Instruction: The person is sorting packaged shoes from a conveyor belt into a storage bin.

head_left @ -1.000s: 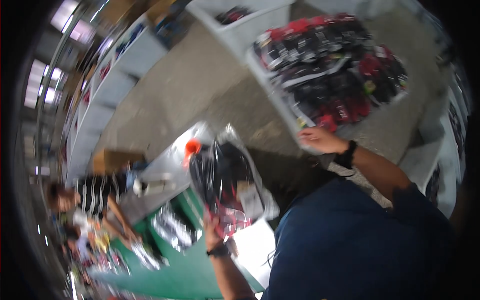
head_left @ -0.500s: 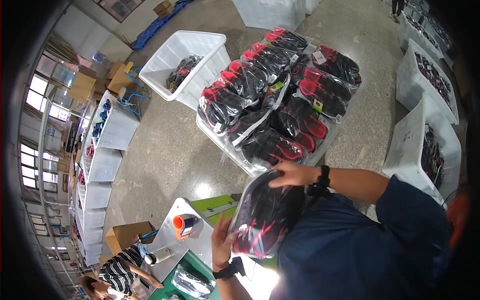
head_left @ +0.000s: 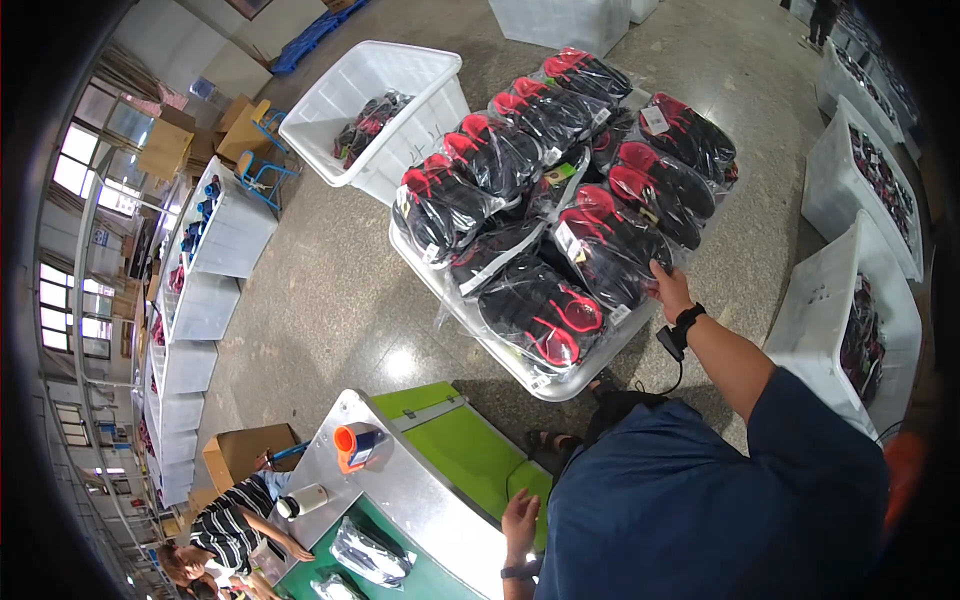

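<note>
My right hand point(head_left: 672, 290) is at the near right edge of a heaped white bin point(head_left: 568, 388), its fingers closed on the end of a bagged pair of shoes point(head_left: 612, 248). The shoes are black with red linings, in clear plastic with a white tag, and lie on top of the pile. Several similar bagged pairs fill the bin around them, among them one pair point(head_left: 535, 310) just to the left. My left hand point(head_left: 520, 520) hangs low by the table's edge, holding nothing, its fingers loosely bent and apart.
A metal-edged table point(head_left: 440, 490) with a green mat stands at lower left, bearing an orange tape dispenser point(head_left: 355, 445), a bottle point(head_left: 302, 501) and bagged items. A person in a striped shirt point(head_left: 235, 510) is beside it. More white bins point(head_left: 840, 320) line the right; another point(head_left: 400, 130) stands behind.
The bagged shoes went from between both my hands onto the pile in the bin. My left hand let go and dropped down; my right hand moved outward with the shoes.
</note>
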A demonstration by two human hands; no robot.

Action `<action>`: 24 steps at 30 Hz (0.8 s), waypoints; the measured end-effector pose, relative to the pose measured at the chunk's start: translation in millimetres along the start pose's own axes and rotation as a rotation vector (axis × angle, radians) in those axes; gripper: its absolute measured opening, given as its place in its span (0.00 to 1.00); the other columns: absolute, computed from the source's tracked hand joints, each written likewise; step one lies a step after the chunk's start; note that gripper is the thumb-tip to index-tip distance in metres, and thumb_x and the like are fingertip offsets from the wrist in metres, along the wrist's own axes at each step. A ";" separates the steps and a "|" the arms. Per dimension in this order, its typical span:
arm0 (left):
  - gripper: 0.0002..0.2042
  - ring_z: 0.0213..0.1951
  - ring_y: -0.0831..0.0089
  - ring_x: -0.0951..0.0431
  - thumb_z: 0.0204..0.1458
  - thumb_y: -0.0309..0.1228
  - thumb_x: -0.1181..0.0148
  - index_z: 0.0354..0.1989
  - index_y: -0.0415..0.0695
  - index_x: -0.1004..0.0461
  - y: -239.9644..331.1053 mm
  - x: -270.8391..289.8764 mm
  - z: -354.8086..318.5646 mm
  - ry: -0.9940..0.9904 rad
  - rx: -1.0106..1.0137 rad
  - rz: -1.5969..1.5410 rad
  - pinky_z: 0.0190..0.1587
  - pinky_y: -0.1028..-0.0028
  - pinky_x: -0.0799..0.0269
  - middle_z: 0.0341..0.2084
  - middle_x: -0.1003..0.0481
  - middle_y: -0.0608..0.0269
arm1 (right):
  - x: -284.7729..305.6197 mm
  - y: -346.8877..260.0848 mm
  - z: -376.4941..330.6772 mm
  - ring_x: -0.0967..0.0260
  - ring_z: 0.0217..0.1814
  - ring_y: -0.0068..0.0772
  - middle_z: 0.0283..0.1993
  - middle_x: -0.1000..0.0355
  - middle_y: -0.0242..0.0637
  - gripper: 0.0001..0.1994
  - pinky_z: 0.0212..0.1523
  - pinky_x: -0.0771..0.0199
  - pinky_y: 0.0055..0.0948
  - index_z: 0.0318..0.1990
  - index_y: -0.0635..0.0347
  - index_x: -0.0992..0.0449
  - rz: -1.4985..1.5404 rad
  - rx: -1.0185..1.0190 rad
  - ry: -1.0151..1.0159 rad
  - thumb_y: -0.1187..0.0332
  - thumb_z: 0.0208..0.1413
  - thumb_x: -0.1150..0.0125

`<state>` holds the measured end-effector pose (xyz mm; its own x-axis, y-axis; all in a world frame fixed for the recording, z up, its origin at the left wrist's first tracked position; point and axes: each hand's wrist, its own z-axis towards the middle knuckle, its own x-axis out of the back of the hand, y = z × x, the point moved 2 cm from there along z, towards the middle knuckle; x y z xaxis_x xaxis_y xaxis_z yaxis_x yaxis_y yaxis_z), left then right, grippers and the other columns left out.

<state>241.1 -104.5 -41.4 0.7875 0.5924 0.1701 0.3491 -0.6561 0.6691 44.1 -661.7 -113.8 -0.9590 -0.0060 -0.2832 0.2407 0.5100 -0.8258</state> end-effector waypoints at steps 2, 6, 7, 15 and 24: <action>0.24 0.41 0.71 0.18 0.61 0.33 0.36 0.61 0.33 0.30 -6.2 -7.7 -11.7 0.025 -0.021 0.002 0.46 0.72 0.23 0.43 0.18 0.51 | 1.7 14.3 9.9 0.26 0.39 0.25 0.44 0.23 0.29 0.19 0.39 0.24 0.29 0.51 0.54 0.26 -0.228 -0.051 0.150 0.52 0.62 0.35; 0.24 0.44 0.67 0.18 0.61 0.32 0.36 0.62 0.33 0.32 -22.5 -6.0 -31.4 0.109 -0.005 0.060 0.50 0.70 0.23 0.45 0.19 0.47 | -10.1 21.4 10.4 0.28 0.36 0.25 0.40 0.25 0.28 0.19 0.35 0.25 0.29 0.51 0.53 0.26 -0.154 -0.057 0.165 0.51 0.61 0.34; 0.24 0.46 0.66 0.18 0.61 0.31 0.37 0.62 0.32 0.33 -31.0 -3.2 -35.4 0.108 0.007 0.025 0.51 0.69 0.24 0.46 0.19 0.45 | -11.2 20.0 7.4 0.28 0.36 0.25 0.40 0.24 0.28 0.19 0.35 0.25 0.29 0.50 0.53 0.25 -0.139 -0.053 0.159 0.51 0.61 0.34; 0.23 0.55 0.64 0.23 0.63 0.31 0.43 0.62 0.30 0.33 -117.2 36.3 -76.1 0.044 0.057 0.086 0.56 0.68 0.29 0.53 0.24 0.46 | 4.7 6.3 6.4 0.27 0.33 0.28 0.37 0.24 0.31 0.19 0.35 0.25 0.29 0.47 0.58 0.25 -0.181 -0.001 0.189 0.51 0.63 0.37; 0.19 0.51 0.66 0.22 0.63 0.32 0.45 0.58 0.33 0.28 -183.4 21.6 18.4 -0.395 -0.142 0.263 0.53 0.68 0.27 0.49 0.22 0.51 | -1.9 22.5 -39.4 0.26 0.47 0.42 0.51 0.29 0.43 0.32 0.43 0.22 0.41 0.59 0.58 0.31 -0.195 -0.127 0.376 0.38 0.62 0.46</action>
<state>203.4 20.0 -173.8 0.9815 0.1749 0.0782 0.0612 -0.6730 0.7371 45.4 -616.3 -112.6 -0.9780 0.1889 0.0890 0.0518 0.6322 -0.7731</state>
